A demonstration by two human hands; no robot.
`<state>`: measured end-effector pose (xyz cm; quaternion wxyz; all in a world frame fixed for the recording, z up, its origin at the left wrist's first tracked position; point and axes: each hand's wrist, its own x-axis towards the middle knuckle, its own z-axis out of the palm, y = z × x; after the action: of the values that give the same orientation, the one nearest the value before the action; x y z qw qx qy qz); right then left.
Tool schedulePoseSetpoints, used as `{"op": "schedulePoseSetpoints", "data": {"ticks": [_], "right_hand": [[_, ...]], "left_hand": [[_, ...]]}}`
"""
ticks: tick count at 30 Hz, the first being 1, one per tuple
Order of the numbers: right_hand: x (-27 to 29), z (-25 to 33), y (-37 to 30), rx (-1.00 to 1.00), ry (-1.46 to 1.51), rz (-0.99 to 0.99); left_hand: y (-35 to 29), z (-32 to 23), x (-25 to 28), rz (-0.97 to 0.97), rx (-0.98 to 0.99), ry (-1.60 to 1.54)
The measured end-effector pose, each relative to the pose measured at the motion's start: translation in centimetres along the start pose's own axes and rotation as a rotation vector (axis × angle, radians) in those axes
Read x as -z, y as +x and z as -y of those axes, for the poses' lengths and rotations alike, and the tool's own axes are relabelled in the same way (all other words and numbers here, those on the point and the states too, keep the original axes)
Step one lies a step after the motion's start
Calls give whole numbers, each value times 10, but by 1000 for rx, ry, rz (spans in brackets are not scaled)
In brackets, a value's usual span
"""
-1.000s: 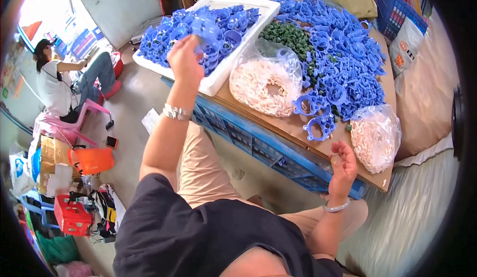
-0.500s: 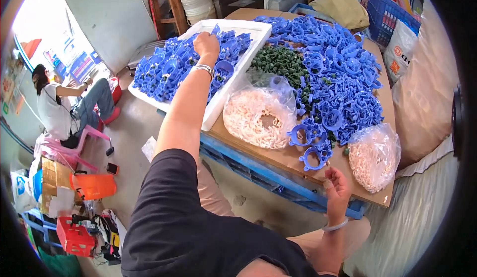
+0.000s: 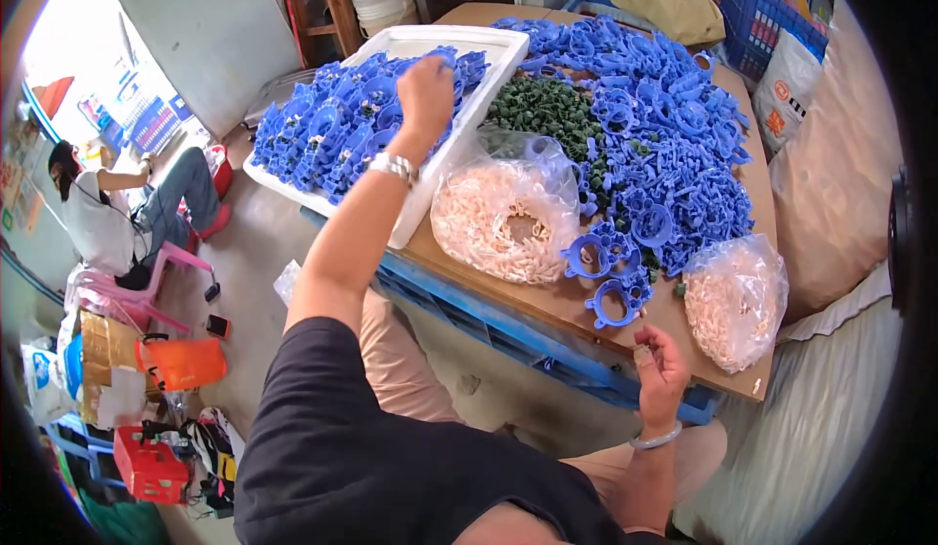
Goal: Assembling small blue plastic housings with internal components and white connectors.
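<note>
My left hand [image 3: 427, 95] is closed over the far right part of a white foam tray [image 3: 415, 215]. The tray is heaped with blue plastic ring-shaped parts [image 3: 327, 120]. Blue plastic shows just past its fingers, but whether they hold it is hidden. My right hand [image 3: 661, 361] is at the table's front edge with its fingers curled and thumb pressed in; what is pinched there is too small to make out. Close to it lie a few blue ring parts [image 3: 612, 303] and a clear bag of small pale-pink pieces [image 3: 735, 305].
A larger clear bag of pale-pink pieces [image 3: 479, 215], a pile of small dark-green pieces [image 3: 547, 115] and a big heap of blue parts [image 3: 664, 105] cover the cardboard-topped table [image 3: 445, 254]. Large sacks [image 3: 831, 183] stand at right. A person [image 3: 103, 218] sits at far left.
My left hand has moved slightly right over the tray and its wrist has turned. My right hand stays at the table edge. The whole view has shifted a little.
</note>
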<state>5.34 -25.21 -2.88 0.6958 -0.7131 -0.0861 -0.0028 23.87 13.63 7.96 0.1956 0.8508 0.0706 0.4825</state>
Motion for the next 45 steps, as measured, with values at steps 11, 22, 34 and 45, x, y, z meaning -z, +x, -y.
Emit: {"op": "schedulePoseSetpoints", "data": {"ticks": [11,22,34,45], "right_hand": [[-17,-6,22,579,-756,-190],[-42,7,27,650,-1002,-48],[-23,13,58,124,-237,-181],[20,-10,88,189,1111,43]], "left_hand": [[-275,-87,108,740,517,-916],[-324,-93,111,1021,827,-892],[-244,-149,29,645,274,-914],[-218,-140,-35,608,535,-1057]]}}
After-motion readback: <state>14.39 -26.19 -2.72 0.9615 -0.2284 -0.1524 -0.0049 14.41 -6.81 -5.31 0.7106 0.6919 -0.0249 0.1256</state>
